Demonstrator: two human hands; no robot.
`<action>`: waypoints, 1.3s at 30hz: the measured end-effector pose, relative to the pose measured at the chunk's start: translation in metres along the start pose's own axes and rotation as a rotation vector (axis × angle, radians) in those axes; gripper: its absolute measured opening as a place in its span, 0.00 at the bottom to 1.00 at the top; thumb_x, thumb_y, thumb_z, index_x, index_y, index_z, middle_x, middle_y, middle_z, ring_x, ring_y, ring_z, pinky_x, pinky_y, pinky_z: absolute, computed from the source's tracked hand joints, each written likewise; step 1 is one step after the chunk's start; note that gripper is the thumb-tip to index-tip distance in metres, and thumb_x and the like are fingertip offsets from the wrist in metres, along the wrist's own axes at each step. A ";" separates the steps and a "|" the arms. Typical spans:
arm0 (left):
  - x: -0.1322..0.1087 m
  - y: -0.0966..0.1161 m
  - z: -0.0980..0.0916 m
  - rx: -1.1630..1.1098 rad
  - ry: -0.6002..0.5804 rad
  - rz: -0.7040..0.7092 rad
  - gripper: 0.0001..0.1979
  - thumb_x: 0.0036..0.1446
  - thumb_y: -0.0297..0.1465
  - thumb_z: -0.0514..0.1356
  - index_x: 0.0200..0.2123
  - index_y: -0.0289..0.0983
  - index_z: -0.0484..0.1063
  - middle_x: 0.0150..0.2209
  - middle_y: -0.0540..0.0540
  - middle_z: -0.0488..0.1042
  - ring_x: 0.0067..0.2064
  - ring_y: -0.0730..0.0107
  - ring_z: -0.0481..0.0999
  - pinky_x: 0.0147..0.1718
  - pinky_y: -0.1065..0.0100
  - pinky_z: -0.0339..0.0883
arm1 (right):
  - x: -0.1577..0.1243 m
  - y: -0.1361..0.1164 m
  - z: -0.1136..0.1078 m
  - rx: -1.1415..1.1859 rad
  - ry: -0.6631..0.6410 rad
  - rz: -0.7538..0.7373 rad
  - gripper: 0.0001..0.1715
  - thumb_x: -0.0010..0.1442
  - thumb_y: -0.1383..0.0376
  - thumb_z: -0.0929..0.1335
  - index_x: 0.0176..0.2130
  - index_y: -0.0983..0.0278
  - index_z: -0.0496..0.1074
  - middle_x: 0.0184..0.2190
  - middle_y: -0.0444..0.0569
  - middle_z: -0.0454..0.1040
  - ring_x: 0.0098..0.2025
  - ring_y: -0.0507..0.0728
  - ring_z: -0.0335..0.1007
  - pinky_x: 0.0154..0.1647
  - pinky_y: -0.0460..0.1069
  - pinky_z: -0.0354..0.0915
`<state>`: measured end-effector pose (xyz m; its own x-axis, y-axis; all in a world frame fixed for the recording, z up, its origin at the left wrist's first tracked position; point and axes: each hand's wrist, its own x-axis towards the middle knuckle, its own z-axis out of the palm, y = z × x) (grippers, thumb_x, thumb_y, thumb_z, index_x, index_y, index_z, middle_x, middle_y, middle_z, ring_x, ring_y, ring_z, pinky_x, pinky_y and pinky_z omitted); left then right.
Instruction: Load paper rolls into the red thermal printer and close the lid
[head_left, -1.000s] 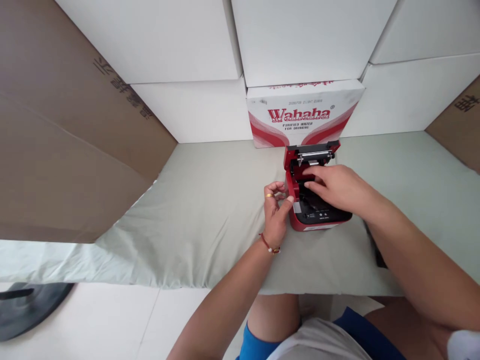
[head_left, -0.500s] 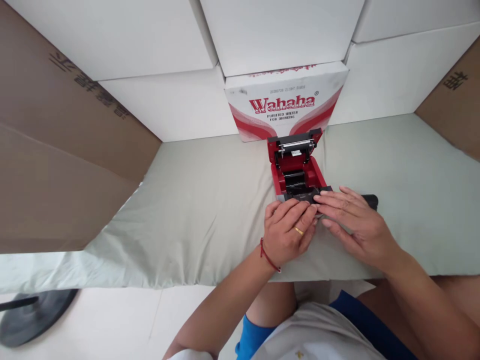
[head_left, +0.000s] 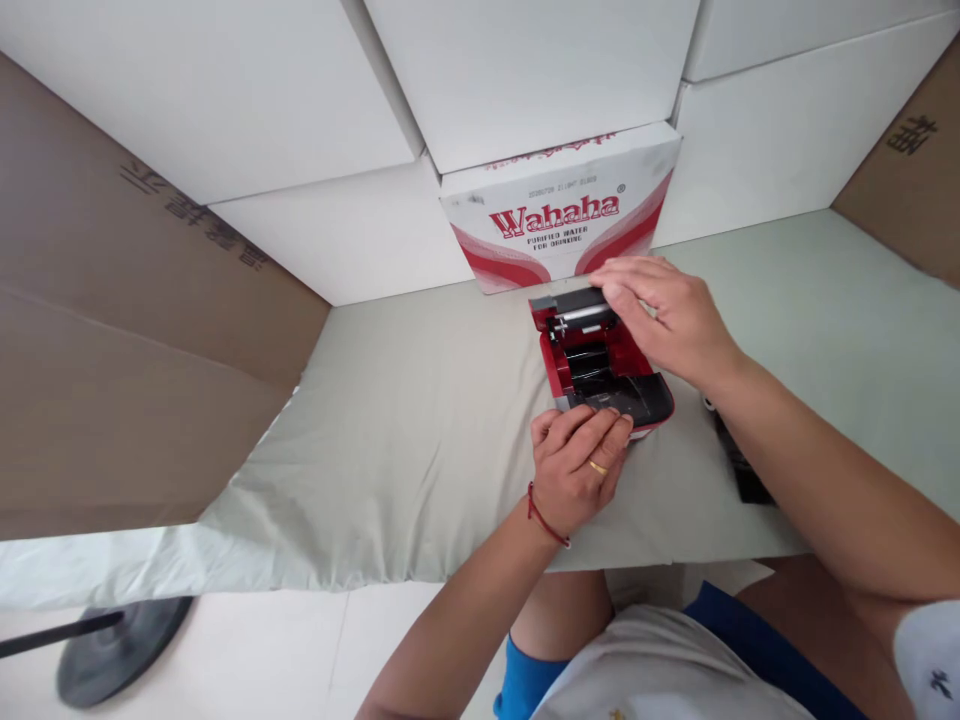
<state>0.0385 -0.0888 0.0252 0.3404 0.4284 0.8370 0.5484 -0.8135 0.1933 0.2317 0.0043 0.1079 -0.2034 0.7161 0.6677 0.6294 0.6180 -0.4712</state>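
A small red-and-black label printer (head_left: pixel 630 400) sits on the cloth with its lid (head_left: pixel 577 305) raised at the back. The lid's underside carries a metal rod and a roller, and dark glossy rollers (head_left: pixel 589 365) show inside the red body. My left hand (head_left: pixel 581 455) holds the printer's front edge, fingers bent over the black front panel; its thumb is mostly hidden. At the lid's right end, my right hand (head_left: pixel 660 310) grips with the fingers over the top edge and the thumb in front.
Behind the printer stands a white-and-red Wahaha carton (head_left: pixel 562 225) against stacked white boxes (head_left: pixel 337 230). Brown cardboard panels (head_left: pixel 150 400) flank the table on both sides. A black object (head_left: pixel 742 465) lies partly under my right forearm. The green cloth (head_left: pixel 390 440) hangs over the front edge.
My right hand has moved from the printer's front panel up to the raised lid and taken hold of it. The lid looks tilted slightly further forward. My left hand stays at the front.
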 end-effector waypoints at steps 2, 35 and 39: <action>0.000 0.000 0.000 0.001 0.001 0.000 0.12 0.71 0.26 0.64 0.54 0.39 0.80 0.44 0.44 0.89 0.49 0.61 0.82 0.53 0.58 0.64 | -0.022 -0.010 -0.007 -0.003 0.029 -0.031 0.18 0.80 0.60 0.65 0.52 0.55 0.86 0.51 0.48 0.89 0.56 0.63 0.85 0.66 0.62 0.76; -0.009 -0.036 0.010 -0.678 0.243 -0.719 0.24 0.68 0.40 0.67 0.64 0.53 0.68 0.57 0.46 0.82 0.64 0.60 0.80 0.67 0.54 0.70 | -0.110 -0.016 -0.007 0.034 0.068 -0.143 0.15 0.74 0.64 0.68 0.53 0.55 0.85 0.56 0.51 0.87 0.60 0.66 0.81 0.62 0.68 0.75; -0.007 -0.045 0.009 -0.834 0.105 -0.937 0.41 0.63 0.43 0.68 0.74 0.59 0.56 0.80 0.46 0.59 0.82 0.56 0.59 0.74 0.52 0.65 | -0.115 -0.020 -0.008 -0.010 0.156 -0.210 0.13 0.73 0.63 0.69 0.48 0.55 0.85 0.48 0.52 0.87 0.53 0.66 0.77 0.51 0.63 0.76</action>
<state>0.0183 -0.0513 0.0060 -0.0012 0.9724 0.2334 -0.1155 -0.2319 0.9659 0.2486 -0.0932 0.0452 -0.2126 0.5131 0.8316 0.5932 0.7440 -0.3074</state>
